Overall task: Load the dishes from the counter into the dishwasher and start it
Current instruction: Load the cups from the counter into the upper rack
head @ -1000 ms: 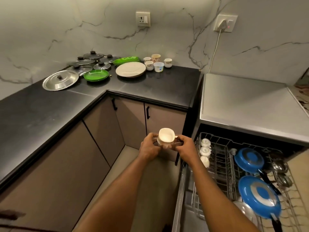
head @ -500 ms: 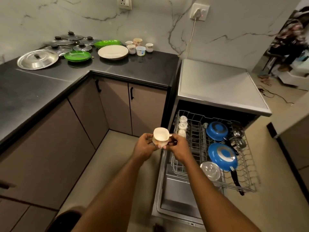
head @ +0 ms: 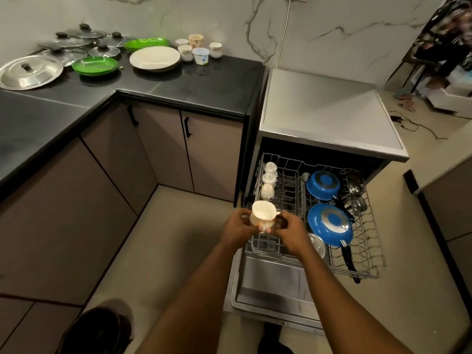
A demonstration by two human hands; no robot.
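Observation:
A white cup (head: 263, 214) is held between both hands over the left front corner of the pulled-out dishwasher rack (head: 367, 267). My left hand (head: 236, 227) grips its left side and my right hand (head: 290, 232) grips the handle side. Three white cups (head: 268, 181) stand upside down in a row along the rack's left edge. Two blue pans (head: 329, 223) lie bottom-up in the rack, with a steel lid (head: 318, 247) and ladles (head: 356, 192) beside them. The dishwasher door (head: 270, 284) is folded down.
On the black counter (head: 204, 85) lie a white plate (head: 154, 58), green plates (head: 95, 66), several steel and glass lids (head: 30, 72) and several cups (head: 199, 51). Cabinet doors (head: 163, 146) stand left of the dishwasher. A power cable (head: 283, 34) hangs on the wall.
The view has swung right and down toward the dishwasher. Both hands carried the cup from in front of the cabinets to over the rack's left front corner.

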